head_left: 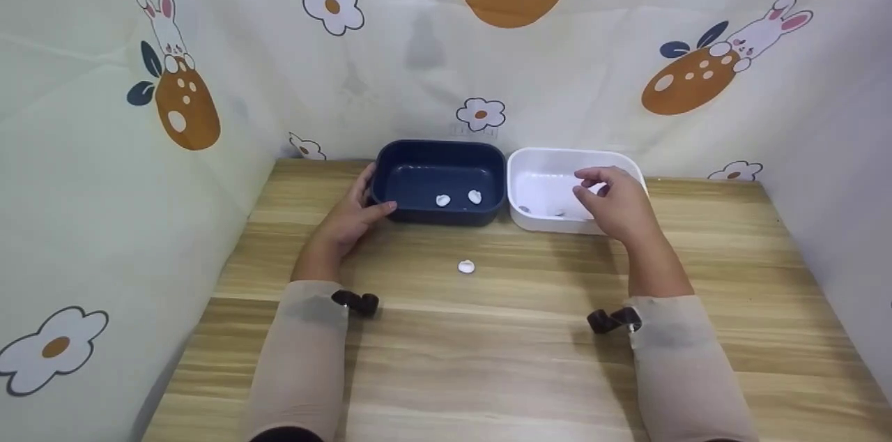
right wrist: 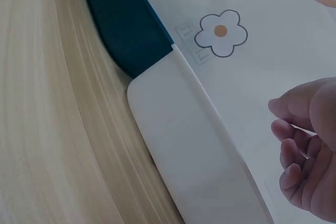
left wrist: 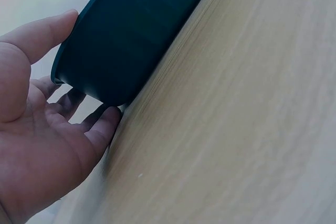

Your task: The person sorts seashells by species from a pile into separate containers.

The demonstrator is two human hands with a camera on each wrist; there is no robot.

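My left hand (head_left: 353,217) holds the left end of a dark blue tub (head_left: 439,217), the thumb on its front rim. In the left wrist view, several fingers (left wrist: 105,124) touch the tub's end wall low down. Two small white shell-like pieces (head_left: 443,200) lie inside that tub. Over the white tub (head_left: 550,224) hovers my right hand (head_left: 619,206), its fingers loosely bent, thumb and forefinger apart, and nothing shows between them. Small greyish bits (head_left: 525,210) lie at the bottom of the white tub. A third white shell-like piece (head_left: 466,266) rests on the table in front of the blue tub.
Both tubs stand side by side at the back of the wood-grain table (head_left: 474,358). Right behind them hangs a pale printed cloth (head_left: 418,79), which also covers both sides. Dark wrist mounts (head_left: 613,320) stick out from the sleeves.
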